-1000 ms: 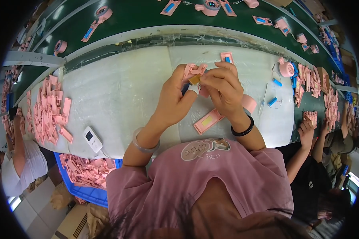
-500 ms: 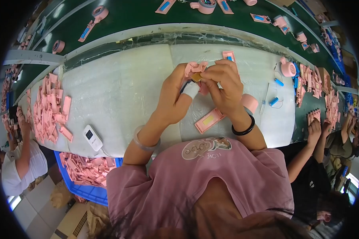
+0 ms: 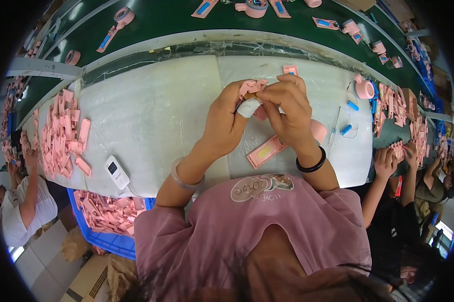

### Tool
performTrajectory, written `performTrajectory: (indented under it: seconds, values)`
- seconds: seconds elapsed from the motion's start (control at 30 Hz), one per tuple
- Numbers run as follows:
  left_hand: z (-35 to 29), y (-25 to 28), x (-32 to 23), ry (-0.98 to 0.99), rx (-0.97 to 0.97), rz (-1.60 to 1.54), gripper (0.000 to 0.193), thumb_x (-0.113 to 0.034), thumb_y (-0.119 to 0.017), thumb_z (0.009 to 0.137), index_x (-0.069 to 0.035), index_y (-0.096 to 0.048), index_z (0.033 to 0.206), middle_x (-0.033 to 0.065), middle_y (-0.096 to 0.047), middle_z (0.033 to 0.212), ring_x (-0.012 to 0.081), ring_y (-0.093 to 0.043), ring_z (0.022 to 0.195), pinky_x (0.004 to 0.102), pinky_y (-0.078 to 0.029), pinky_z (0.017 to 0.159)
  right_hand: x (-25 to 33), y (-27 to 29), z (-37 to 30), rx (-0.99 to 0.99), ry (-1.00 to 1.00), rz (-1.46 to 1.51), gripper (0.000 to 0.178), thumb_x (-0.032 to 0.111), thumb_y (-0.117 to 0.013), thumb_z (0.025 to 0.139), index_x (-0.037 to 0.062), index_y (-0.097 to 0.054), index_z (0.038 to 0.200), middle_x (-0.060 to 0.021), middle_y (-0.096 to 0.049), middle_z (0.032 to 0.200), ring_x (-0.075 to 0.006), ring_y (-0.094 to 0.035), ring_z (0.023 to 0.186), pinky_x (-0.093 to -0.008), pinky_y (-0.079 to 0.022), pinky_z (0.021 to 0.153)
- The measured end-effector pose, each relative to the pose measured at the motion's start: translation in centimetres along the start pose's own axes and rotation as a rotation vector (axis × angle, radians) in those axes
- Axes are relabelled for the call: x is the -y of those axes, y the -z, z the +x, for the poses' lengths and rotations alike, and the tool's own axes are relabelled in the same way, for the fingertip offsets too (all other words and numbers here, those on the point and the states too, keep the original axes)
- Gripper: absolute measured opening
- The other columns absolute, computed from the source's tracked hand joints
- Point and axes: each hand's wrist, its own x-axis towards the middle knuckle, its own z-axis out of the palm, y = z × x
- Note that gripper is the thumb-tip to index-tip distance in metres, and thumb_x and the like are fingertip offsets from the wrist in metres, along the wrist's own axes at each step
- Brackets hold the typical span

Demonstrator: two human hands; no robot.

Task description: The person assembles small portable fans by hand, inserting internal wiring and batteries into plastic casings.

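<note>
Both my hands meet above the white-covered table (image 3: 151, 100). My left hand (image 3: 226, 121), its thumb wrapped in white tape, is closed around a pink plastic part (image 3: 252, 87). The fingers of my right hand (image 3: 290, 108) are pinched at the same part's right side. A small brownish-yellow piece sits between the fingertips, mostly hidden by the taped thumb. Under my right wrist lies a pink handle shell (image 3: 265, 152) with a yellow patch, beside a round pink housing (image 3: 318, 131) partly covered by my forearm. Beyond my right hand is another pink shell (image 3: 290, 70) with a blue battery.
Pink shells are heaped on the left (image 3: 61, 136), near a white device (image 3: 117, 172). A blue crate (image 3: 111, 240) of shells stands below. To the right lie a screwdriver (image 3: 335, 126), blue batteries (image 3: 346, 129) and a pink fan head (image 3: 364, 88). A green conveyor (image 3: 166, 22) runs behind; co-workers sit either side.
My hands have shifted slightly to the right with the pink part. My taped thumb now covers more of the brownish-yellow piece. Items on the conveyor have slid a little to the left.
</note>
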Motion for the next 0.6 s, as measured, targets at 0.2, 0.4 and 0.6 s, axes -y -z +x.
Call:
performTrajectory:
  seconds: [0.2, 0.4, 0.6]
  values:
    - [0.2, -0.1, 0.0, 0.007, -0.074, 0.006, 0.022, -0.012, -0.050, 0.092, -0.002, -0.057, 0.111, 0.0109, -0.065, 0.095, 0.0191, -0.064, 0.083, 0.0282, -0.049, 0.071, 0.3, -0.4, 0.0, 0.008, 0.011, -0.004, 0.022, -0.001, -0.071, 0.066, 0.0081, -0.064, 0.085, -0.0010, -0.061, 0.075, -0.0181, -0.056, 0.069, -0.0379, -0.044, 0.081]
    - [0.5, 1.0, 0.4, 0.037, -0.063, 0.160, 0.020, -0.015, -0.049, 0.094, -0.002, -0.057, 0.105, 0.0071, -0.063, 0.080, 0.0128, -0.058, 0.063, 0.0255, -0.047, 0.056, 0.1, -0.5, -0.2, 0.079, -0.064, -0.013, 0.022, 0.003, -0.070, 0.069, 0.0074, -0.062, 0.089, -0.0067, -0.061, 0.088, -0.0237, -0.057, 0.085, -0.0361, -0.044, 0.083]
    - [0.2, 1.2, -0.9, 0.034, 0.037, -0.230, 0.027, -0.023, -0.045, 0.097, -0.002, -0.047, 0.114, 0.0053, -0.057, 0.078, 0.0087, -0.050, 0.057, 0.0219, -0.041, 0.051, -0.5, -0.2, -0.7, 0.022, -0.766, 0.782, 0.037, 0.014, -0.063, 0.086, 0.0025, -0.049, 0.119, -0.0109, -0.054, 0.114, -0.0212, -0.051, 0.109, -0.0340, -0.043, 0.090]
